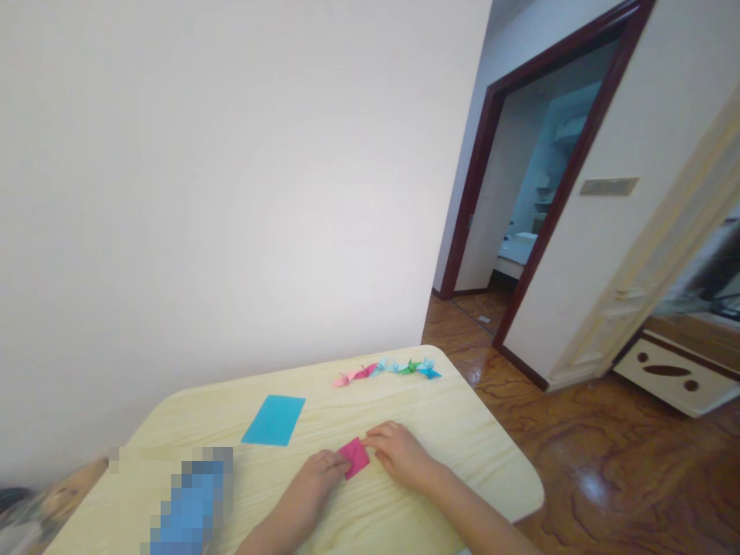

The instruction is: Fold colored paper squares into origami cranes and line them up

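Magenta folded paper (354, 458) rests on the pale wood-grain counter (462, 439), gripped at opposite edges between the left hand (312, 482) and right hand (398, 456). Cyan paper sheet (274, 420) lies flat beyond the left hand; a row of multicoloured origami cranes (386, 370) stands near the far edge.

View: one camera, worn on person's head | Place: above the bench (445, 439), close to the hands (401, 455) | Facing: forward and down | Far part: white wall (231, 193), doorway (537, 177)
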Demonstrator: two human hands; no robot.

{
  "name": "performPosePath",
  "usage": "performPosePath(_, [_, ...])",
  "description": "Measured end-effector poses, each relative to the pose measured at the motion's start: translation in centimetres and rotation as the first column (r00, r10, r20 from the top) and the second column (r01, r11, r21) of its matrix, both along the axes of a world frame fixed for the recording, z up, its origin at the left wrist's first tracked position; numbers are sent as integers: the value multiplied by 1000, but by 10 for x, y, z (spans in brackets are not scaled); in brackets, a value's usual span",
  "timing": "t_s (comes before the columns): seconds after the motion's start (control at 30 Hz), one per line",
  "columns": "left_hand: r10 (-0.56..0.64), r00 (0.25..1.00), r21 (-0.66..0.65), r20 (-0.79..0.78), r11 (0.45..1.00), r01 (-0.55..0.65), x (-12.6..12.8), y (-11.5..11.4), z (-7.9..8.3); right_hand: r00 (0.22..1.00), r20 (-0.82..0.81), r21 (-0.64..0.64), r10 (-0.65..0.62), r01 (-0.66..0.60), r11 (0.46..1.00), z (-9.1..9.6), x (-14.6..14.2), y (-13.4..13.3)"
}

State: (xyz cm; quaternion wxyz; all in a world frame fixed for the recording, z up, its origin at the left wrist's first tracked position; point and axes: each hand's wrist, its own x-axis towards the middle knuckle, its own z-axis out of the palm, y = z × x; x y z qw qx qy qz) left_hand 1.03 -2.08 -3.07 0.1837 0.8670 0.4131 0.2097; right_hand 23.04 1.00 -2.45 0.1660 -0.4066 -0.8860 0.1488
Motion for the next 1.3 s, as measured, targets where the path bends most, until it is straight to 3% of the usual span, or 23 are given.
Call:
performPosePath(0.2, [-7, 999, 7, 44, 1000, 6, 8, 13, 7, 997, 19, 43, 81, -81, 996, -7, -3, 13])
performPosePath(0.53, [-2, 997, 31, 72, 1000, -1, 3, 19, 0, 993, -17, 26, 119, -118, 993, -8, -3, 24])
performPosePath(1.03, [140, 990, 33, 0, 990, -140, 5, 17, -13, 982, -121, 17, -143, 146, 989, -17, -22, 18])
performPosePath(1.3, [179, 984, 37, 2, 983, -179, 10, 9, -13, 965, -158, -3, -208, 210, 978, -21, -26, 19])
